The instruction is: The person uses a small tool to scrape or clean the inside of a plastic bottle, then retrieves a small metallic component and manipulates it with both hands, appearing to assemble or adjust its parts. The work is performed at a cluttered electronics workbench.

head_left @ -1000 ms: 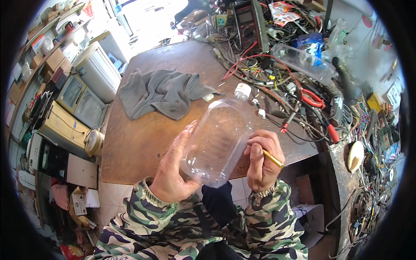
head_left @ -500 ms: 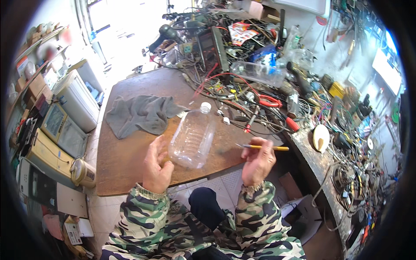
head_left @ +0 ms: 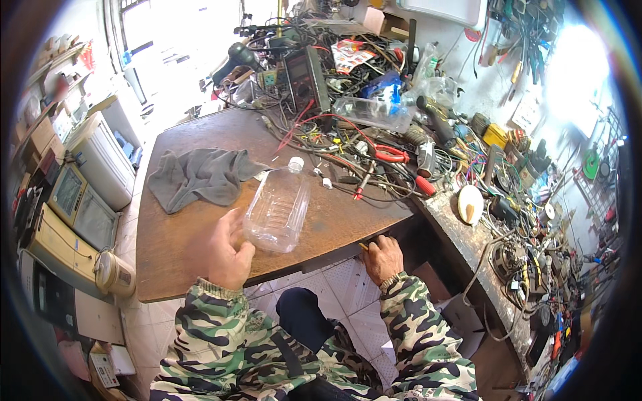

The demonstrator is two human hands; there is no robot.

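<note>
A clear plastic bottle (head_left: 275, 212) with a white cap lies on the brown wooden table, its cap pointing away from me. Beside its lower left side is my left hand (head_left: 227, 254), open, thumb and fingers apart and slightly blurred; whether the fingertips touch the bottle I cannot tell. My right hand (head_left: 383, 259) is closed at the table's front edge, fingers curled. A short bit of a slim yellow pencil-like tool (head_left: 364, 246) peeks out at its left; the rest is hidden by the hand. Behind the bottle lies a crumpled grey cloth (head_left: 200, 177).
Cables, red-handled pliers (head_left: 391, 154), a multimeter (head_left: 306, 79) and a clear plastic tray (head_left: 371, 113) crowd the table's back right. A cluttered side bench (head_left: 445, 220) runs along the right. Left of the table stand boxy appliances and a lidded bucket (head_left: 114, 273).
My right hand has dropped from above the table to its front edge, with the yellow tool now mostly hidden. The whole view has shifted slightly; the bottle keeps its place on the table.
</note>
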